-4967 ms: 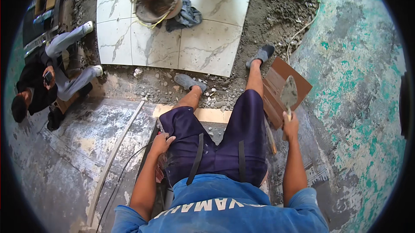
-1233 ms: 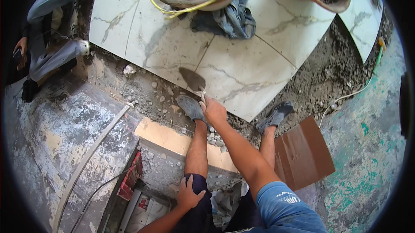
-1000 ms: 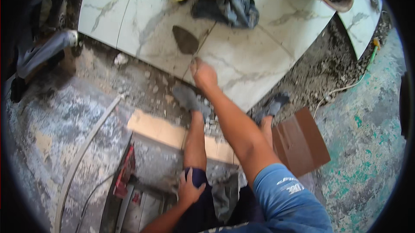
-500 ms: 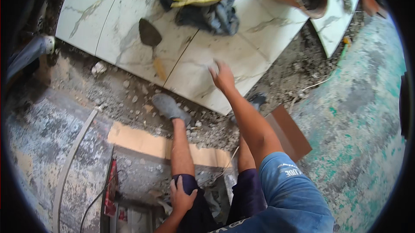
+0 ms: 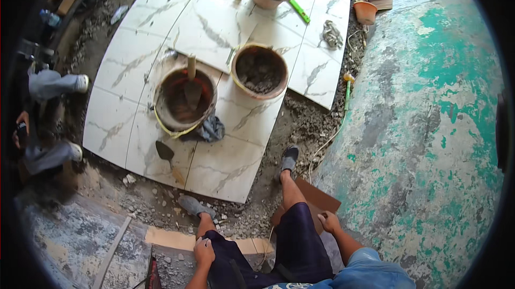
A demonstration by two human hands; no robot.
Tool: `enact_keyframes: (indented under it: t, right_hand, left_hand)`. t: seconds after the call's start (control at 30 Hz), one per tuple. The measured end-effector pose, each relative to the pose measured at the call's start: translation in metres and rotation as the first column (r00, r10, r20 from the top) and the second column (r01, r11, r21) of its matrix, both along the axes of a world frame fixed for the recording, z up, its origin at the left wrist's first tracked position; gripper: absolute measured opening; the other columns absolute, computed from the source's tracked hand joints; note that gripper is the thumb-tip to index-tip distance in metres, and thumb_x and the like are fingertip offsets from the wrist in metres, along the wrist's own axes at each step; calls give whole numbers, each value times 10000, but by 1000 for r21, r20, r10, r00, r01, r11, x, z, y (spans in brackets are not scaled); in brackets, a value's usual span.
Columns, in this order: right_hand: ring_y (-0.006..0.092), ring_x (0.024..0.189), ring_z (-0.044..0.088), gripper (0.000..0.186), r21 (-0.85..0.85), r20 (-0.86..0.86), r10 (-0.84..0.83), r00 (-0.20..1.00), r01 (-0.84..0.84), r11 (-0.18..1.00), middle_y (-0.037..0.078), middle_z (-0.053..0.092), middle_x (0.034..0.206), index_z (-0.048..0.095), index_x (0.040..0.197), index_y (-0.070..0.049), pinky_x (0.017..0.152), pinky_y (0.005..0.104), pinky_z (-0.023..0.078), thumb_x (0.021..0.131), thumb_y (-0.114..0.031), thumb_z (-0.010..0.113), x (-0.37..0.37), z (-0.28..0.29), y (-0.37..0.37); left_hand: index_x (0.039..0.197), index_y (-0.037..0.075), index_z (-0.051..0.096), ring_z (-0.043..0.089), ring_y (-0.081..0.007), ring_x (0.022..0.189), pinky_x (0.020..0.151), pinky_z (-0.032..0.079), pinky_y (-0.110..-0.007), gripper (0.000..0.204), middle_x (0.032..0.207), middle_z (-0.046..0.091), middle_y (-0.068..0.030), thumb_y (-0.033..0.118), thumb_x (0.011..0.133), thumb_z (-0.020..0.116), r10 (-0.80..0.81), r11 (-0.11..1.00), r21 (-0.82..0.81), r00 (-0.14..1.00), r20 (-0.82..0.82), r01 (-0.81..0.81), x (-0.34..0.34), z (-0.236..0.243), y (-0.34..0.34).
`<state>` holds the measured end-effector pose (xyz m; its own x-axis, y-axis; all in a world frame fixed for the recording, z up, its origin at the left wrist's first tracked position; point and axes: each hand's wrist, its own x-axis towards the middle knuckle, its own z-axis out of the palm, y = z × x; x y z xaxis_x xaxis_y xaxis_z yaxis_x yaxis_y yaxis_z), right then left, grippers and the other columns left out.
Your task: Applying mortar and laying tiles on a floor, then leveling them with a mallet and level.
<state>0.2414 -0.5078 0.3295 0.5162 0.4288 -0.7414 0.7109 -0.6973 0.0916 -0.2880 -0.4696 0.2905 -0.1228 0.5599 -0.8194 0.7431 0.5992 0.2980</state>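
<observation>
Now set down, the pointing trowel [image 5: 165,152] lies on marbled tiles [image 5: 228,173] at eight o'clock, leaving the right hand [image 5: 329,222] tool-free by the brown board [image 5: 318,194] at five, left hand [image 5: 204,251] on the shorts [image 5: 230,254] at seven, both hands' fingers too unclear to tell.

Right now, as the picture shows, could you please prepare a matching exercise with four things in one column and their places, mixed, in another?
Things
1. Dark-bladed trowel with yellowish handle
2. Crumpled blue-grey cloth
3. Straight bright-green tool
4. Person's left hand

Places
A. Beside the farthest round bucket
B. On the person's left leg
C. Beside the round bucket holding a second trowel
D. Flat on white marbled tiles, nearest the grey left shoe

Pairs: 1-D; 2-C; 3-A; 4-B.
</observation>
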Motion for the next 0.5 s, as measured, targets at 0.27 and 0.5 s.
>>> enact_keyframes:
  t: [0.27,0.5]
  right_hand:
    - [395,1095,595,550,186,-41,194,980,-183,965,267,622,1160,600,1203,25,945,440,461,851,-391,671,217,-77,184]
    - [431,1134,545,588,489,-6,422,907,-365,792,279,583,1198,533,1266,43,978,463,428,849,-340,694,382,-243,511]
  left_hand:
    - [1077,60,674,484,-329,1214,1039,317,-540,361,1228,607,-148,267,787,734,-311,924,75,854,-418,374,131,-29,97]
    - [1196,26,561,506,-388,1178,969,427,-488,578,1204,576,-187,284,731,788,-200,978,7,944,-263,209,297,-127,239]
